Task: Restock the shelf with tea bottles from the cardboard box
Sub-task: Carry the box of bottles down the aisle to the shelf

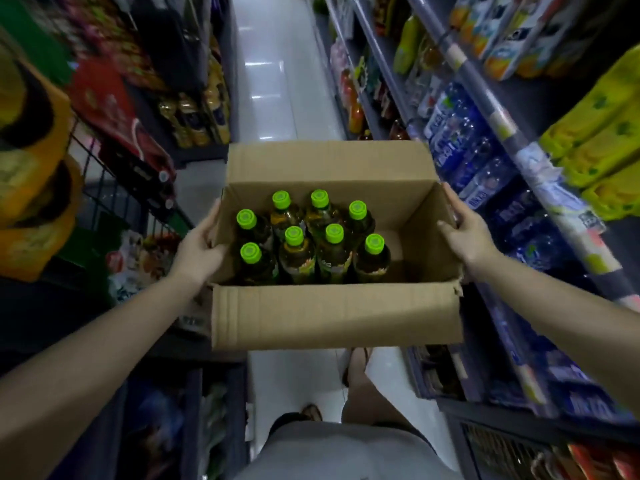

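Observation:
I hold an open cardboard box (332, 317) in front of me at waist height, in the middle of a shop aisle. Inside it stand several tea bottles (298, 254) with bright green caps, grouped in the box's left part; the right part of the box is bare. My left hand (201, 247) grips the box's left wall. My right hand (460, 230) grips its right wall, fingers over the rim. Both near and far flaps are folded outward.
Drink shelves (485, 98) run along the right, with water bottles (460, 150) and yellow packs (602, 140). Snack racks (121, 109) and a wire rack line the left. A white tiled floor (273, 81) stretches ahead between them. My legs and sandalled feet show below the box.

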`<control>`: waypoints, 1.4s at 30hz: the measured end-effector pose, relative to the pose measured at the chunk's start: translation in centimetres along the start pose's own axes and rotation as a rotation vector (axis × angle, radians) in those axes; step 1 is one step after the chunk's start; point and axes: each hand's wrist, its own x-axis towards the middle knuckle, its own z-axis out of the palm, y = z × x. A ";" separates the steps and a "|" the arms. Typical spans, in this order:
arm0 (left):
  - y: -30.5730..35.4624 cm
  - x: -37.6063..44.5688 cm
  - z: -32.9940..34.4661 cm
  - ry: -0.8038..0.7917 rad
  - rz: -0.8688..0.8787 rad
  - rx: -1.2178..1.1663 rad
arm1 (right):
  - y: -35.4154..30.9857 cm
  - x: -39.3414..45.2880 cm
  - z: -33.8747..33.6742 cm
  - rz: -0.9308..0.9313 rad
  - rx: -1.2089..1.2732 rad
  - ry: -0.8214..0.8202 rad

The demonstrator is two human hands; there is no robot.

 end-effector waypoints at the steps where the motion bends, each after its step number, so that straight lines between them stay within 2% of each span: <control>1: 0.6 1.3 -0.1 0.015 0.004 0.026 | -0.4 1.6 0.3 -0.007 0.000 -0.006; 7: 3.6 9.6 0.8 0.075 -0.011 0.024 | -2.2 11.9 2.2 -0.052 0.043 -0.078; 16: 6.4 21.8 2.3 0.209 -0.037 0.012 | -6.1 28.5 4.5 -0.070 -0.045 -0.167; 18: 7.3 25.4 1.7 0.224 -0.088 0.047 | -7.0 32.1 5.1 -0.085 -0.082 -0.187; 21: 7.9 31.9 0.7 0.197 -0.151 0.084 | -8.2 38.0 6.8 -0.074 -0.063 -0.190; 32: 14.6 54.3 -2.7 0.060 -0.060 0.135 | -13.1 57.6 12.2 -0.067 -0.067 -0.115; 36: 17.5 61.2 -3.3 0.078 -0.066 0.181 | -15.1 64.4 13.1 -0.049 -0.010 -0.117; 42: 19.2 70.7 -2.4 0.138 -0.117 0.064 | -18.0 75.8 14.6 -0.065 -0.063 -0.171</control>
